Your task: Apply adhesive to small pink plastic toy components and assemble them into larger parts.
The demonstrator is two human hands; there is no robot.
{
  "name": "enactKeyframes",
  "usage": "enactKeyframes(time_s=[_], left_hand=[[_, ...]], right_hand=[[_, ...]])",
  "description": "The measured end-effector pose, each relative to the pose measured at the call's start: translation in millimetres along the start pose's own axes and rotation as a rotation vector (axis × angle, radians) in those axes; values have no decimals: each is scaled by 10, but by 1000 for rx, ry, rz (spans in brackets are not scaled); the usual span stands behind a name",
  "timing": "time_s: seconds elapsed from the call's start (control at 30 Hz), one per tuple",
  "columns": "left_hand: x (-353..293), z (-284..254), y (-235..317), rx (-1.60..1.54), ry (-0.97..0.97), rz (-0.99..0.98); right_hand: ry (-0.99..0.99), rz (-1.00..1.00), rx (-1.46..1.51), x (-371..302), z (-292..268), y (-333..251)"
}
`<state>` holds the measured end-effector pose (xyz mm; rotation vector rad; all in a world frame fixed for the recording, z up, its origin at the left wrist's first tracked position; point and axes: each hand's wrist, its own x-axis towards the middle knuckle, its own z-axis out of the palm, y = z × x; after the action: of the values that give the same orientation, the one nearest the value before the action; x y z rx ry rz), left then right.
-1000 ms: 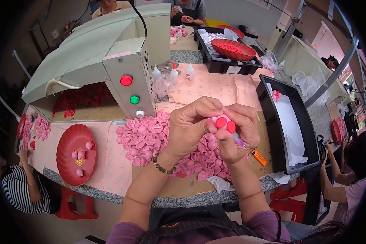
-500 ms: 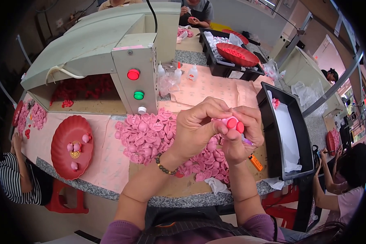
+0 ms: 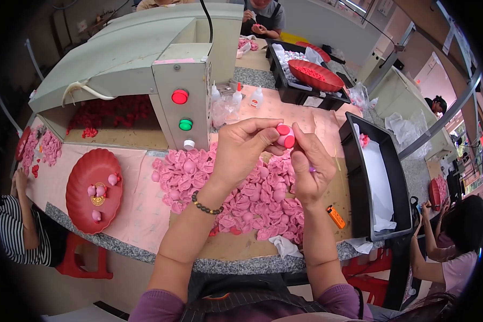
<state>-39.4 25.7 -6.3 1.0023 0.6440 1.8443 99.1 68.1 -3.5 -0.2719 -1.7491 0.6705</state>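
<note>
Over the middle of the table, my left hand (image 3: pixel 244 150) pinches a small pink rounded piece with red round patches (image 3: pixel 285 137) between thumb and fingers. My right hand (image 3: pixel 312 166) is up against its right side, fingers curled. A bit of something purple (image 3: pixel 312 169) shows within that right hand; its kind is hidden. Beneath both hands spreads a heap of pink petal-like pieces (image 3: pixel 247 198), with several pink balls among them. On the left, a red scalloped plate (image 3: pixel 80 198) holds several pink balls with small red parts.
A pale green machine (image 3: pixel 182 75) with an opening full of red pieces stands at left. Black trays (image 3: pixel 359 177) are at right and behind, one bearing a red bowl (image 3: pixel 314 80). Glue bottles (image 3: pixel 256 98), an orange lighter (image 3: pixel 335 217) and white tissue (image 3: pixel 286 246) lie about. Other people sit around.
Both hands have moved up and slightly left with the pink and red piece. My right hand has loosened from around it, so more of the piece shows.
</note>
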Motion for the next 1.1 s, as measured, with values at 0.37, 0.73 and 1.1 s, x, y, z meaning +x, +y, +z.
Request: enactKeyframes(time_s=[0.37, 0.73, 1.1], left_hand=[[12, -62, 158, 275, -119, -98], [54, -145, 43, 344, -104, -198], [65, -179, -16, 249, -59, -297]], right_hand=[[14, 240, -77, 31, -54, -103], [-3, 477, -73, 4, -43, -5], [0, 624, 16, 28, -31, -2]])
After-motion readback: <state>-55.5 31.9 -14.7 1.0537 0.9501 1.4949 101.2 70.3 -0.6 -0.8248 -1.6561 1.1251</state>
